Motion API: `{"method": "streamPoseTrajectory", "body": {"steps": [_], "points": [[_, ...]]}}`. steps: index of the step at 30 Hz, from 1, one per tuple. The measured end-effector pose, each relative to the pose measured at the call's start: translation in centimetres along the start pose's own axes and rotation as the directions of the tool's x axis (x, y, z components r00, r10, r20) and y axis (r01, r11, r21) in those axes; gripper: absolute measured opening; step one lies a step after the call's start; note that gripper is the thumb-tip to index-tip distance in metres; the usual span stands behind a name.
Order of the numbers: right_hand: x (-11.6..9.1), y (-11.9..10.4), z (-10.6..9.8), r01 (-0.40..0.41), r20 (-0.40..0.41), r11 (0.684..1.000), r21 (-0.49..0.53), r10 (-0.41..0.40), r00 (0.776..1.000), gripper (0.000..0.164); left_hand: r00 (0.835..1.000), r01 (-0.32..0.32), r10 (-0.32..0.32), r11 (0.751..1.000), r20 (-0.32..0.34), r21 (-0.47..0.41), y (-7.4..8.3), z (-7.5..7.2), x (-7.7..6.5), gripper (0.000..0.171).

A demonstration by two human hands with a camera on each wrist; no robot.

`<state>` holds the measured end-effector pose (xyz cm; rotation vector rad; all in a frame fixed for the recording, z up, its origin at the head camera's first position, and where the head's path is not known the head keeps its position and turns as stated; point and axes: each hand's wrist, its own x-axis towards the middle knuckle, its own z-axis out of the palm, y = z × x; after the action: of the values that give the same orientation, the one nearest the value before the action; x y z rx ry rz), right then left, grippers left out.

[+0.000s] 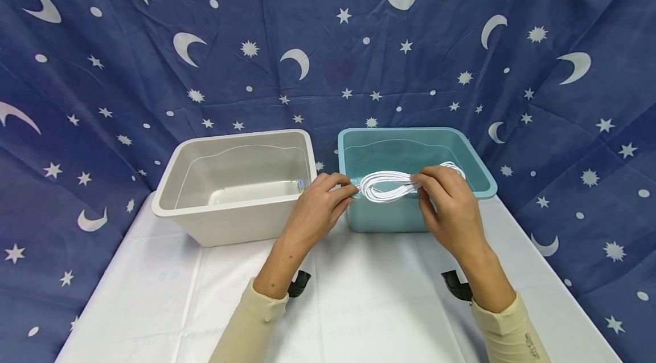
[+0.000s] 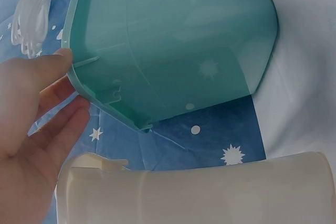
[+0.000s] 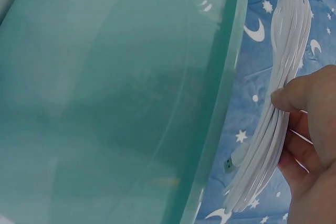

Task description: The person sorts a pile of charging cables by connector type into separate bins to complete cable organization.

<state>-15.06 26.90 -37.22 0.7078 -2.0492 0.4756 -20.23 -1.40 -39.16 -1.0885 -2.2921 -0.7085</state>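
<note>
My right hand point(image 1: 451, 203) pinches a coiled white USB cable point(image 1: 405, 182) between thumb and fingers, above the front rim of a teal plastic bin point(image 1: 386, 217). In the right wrist view the cable point(image 3: 265, 135) hangs in a long bundle, and its USB plug point(image 3: 236, 159) sticks out at one end. With thumb and fingers, my left hand point(image 1: 320, 203) grips the teal bin's rim at the front left corner. That rim point(image 2: 79, 85) shows between the thumb and fingers in the left wrist view. The bin's floor is partly hidden by the cable and right hand.
A beige plastic bin point(image 1: 241, 217) stands left of the teal one, with a small purple and yellow item point(image 1: 300, 186) at its right inside. Both bins rest on a white tablecloth point(image 1: 369, 294). A blue curtain point(image 1: 328, 21) with moons and stars hangs behind and at the sides.
</note>
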Motion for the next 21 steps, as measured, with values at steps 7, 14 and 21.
{"method": "streamPoseTrajectory", "body": {"steps": [7,14,21], "points": [[-0.36,0.48,0.34,-0.058,0.013,0.998,-0.036,0.058,0.998,0.028,1.0,0.009,-0.009,1.0,-0.001,0.0,-0.02,0.0,-0.05,0.018],[-0.61,0.68,0.32,-0.09,0.016,0.994,-0.061,0.091,0.996,0.024,1.0,0.011,-0.011,1.0,0.001,0.009,0.0,0.06,-0.1,0.018],[-0.5,0.4,0.43,-0.07,0.021,0.997,-0.04,0.071,0.997,0.023,1.0,0.016,-0.016,1.0,0.003,0.008,0.09,0.0,-0.08,0.018]]}}
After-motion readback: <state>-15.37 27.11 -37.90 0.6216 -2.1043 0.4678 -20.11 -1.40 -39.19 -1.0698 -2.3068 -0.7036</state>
